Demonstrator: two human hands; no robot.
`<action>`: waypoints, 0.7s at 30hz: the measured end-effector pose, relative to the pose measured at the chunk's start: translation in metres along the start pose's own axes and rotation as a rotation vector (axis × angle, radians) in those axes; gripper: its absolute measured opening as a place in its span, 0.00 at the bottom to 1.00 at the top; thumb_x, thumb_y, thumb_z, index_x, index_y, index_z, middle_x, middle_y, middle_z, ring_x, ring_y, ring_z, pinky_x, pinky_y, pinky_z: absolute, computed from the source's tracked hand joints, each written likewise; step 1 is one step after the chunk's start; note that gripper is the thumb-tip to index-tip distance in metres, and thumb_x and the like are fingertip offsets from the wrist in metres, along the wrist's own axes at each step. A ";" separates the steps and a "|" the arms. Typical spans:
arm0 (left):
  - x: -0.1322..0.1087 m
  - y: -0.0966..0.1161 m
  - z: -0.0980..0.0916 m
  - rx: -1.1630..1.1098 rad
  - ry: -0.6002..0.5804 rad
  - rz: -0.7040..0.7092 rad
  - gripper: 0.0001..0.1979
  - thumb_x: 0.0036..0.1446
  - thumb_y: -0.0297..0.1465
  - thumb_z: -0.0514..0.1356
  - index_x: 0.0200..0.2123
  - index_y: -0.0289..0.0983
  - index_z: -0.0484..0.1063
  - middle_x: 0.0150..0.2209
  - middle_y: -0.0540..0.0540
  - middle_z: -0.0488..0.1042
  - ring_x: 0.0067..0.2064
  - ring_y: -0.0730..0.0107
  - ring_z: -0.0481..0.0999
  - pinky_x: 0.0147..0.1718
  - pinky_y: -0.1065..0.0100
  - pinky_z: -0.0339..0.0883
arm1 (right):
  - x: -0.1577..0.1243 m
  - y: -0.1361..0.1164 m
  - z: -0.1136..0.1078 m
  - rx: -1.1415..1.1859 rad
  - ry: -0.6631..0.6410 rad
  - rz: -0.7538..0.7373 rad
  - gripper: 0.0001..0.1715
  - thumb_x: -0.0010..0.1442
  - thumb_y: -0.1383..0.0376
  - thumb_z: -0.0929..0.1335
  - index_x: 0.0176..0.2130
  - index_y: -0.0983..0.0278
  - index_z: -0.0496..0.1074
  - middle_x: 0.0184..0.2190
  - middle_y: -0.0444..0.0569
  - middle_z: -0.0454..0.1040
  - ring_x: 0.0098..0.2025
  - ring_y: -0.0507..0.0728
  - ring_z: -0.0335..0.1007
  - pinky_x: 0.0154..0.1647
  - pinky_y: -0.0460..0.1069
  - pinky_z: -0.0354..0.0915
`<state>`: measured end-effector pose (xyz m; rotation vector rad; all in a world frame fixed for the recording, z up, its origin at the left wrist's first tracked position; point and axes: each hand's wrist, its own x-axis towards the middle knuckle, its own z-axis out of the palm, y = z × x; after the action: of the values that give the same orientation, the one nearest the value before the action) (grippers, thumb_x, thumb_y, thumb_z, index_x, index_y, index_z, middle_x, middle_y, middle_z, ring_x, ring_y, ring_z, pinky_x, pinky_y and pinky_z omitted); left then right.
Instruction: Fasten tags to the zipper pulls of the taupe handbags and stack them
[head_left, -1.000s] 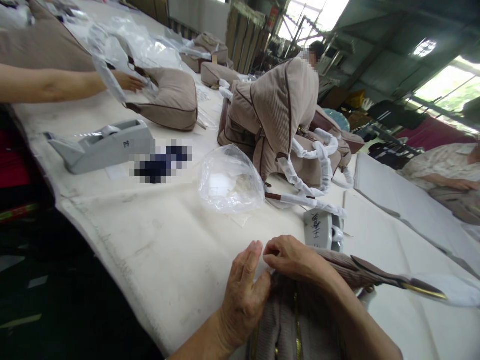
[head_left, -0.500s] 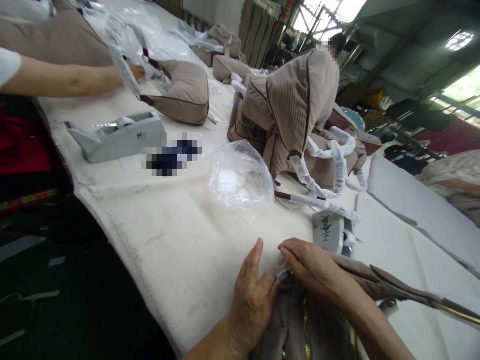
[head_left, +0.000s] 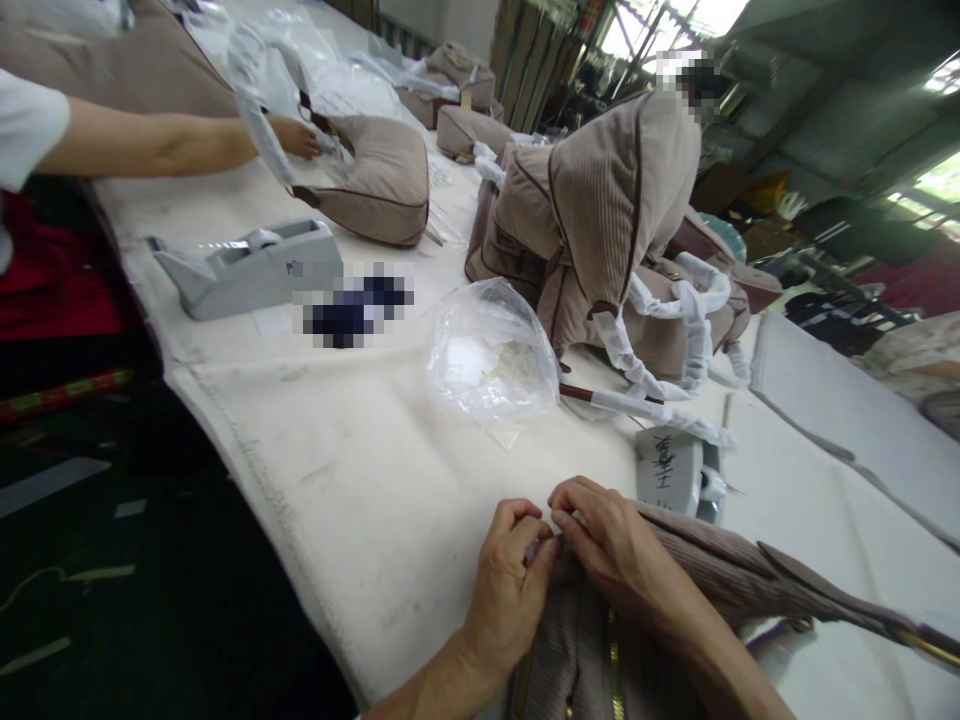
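A taupe corduroy bag (head_left: 581,620) with gold zippers lies in front of me at the bottom of the view, partly hidden by my forearms. My left hand (head_left: 510,575) is closed, thumb and curled fingers pinching the bag's far end. Close against it, my right hand (head_left: 611,535) bends over the same end with its fingertips pressed together on the fabric. Whatever small part sits between the fingertips is hidden. Beyond my right wrist stands a grey tape dispenser (head_left: 664,470) with handwriting on it.
A clear plastic bag (head_left: 491,355) lies ahead on the white-covered table (head_left: 337,470). Behind it, several taupe bags (head_left: 600,190) are piled, their handles wrapped white. At left stand another tape dispenser (head_left: 262,265) and a co-worker's arm (head_left: 172,145) reaching to a shoulder bag (head_left: 375,180).
My left fingers, stretched out before, have curled in and pinch the bag's end. My right hand stays at that end. The view has shifted slightly; the co-worker's hand remains by the shoulder bag.
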<state>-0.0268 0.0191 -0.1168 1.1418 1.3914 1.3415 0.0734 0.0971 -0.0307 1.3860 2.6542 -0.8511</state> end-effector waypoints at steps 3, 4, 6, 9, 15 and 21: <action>0.007 0.006 -0.001 -0.444 -0.138 -0.410 0.10 0.55 0.35 0.58 0.27 0.35 0.70 0.26 0.49 0.66 0.30 0.69 0.69 0.24 0.70 0.67 | -0.012 0.003 0.010 0.038 0.129 -0.053 0.09 0.64 0.68 0.58 0.33 0.64 0.65 0.33 0.48 0.69 0.36 0.55 0.64 0.39 0.51 0.59; 0.008 0.007 -0.001 -0.589 -0.171 -0.532 0.11 0.52 0.37 0.60 0.26 0.34 0.69 0.24 0.50 0.66 0.28 0.70 0.68 0.20 0.72 0.64 | -0.016 0.005 0.012 0.043 0.169 -0.083 0.09 0.64 0.68 0.58 0.34 0.64 0.65 0.35 0.48 0.69 0.38 0.56 0.65 0.40 0.51 0.59; 0.009 0.010 0.001 -0.823 -0.188 -0.713 0.14 0.46 0.39 0.65 0.26 0.34 0.67 0.23 0.50 0.67 0.26 0.70 0.69 0.17 0.74 0.60 | -0.023 0.009 0.016 0.030 0.231 -0.168 0.08 0.64 0.69 0.59 0.35 0.63 0.65 0.37 0.49 0.69 0.41 0.55 0.65 0.42 0.52 0.59; 0.007 0.013 0.004 -1.039 -0.185 -0.865 0.16 0.40 0.37 0.68 0.27 0.33 0.68 0.22 0.49 0.70 0.24 0.72 0.71 0.18 0.74 0.61 | -0.031 0.015 0.017 -0.052 0.289 -0.310 0.08 0.64 0.72 0.59 0.38 0.62 0.65 0.39 0.49 0.70 0.42 0.55 0.65 0.48 0.54 0.58; 0.002 0.008 0.007 -1.149 -0.163 -1.006 0.15 0.39 0.34 0.68 0.27 0.33 0.69 0.22 0.49 0.72 0.22 0.74 0.72 0.20 0.74 0.61 | -0.043 0.019 0.012 -0.310 0.267 -0.519 0.13 0.64 0.72 0.57 0.43 0.64 0.67 0.39 0.50 0.74 0.41 0.56 0.69 0.55 0.57 0.56; 0.000 -0.003 0.009 -1.071 -0.183 -0.979 0.18 0.39 0.39 0.68 0.28 0.34 0.67 0.21 0.52 0.71 0.19 0.76 0.70 0.19 0.75 0.60 | -0.056 0.027 0.025 -0.604 0.258 -0.537 0.17 0.63 0.66 0.58 0.46 0.65 0.71 0.47 0.52 0.74 0.51 0.60 0.66 0.63 0.65 0.41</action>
<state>-0.0180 0.0213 -0.1201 -0.1594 0.6804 0.9362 0.1226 0.0549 -0.0494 0.6852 3.1314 0.1695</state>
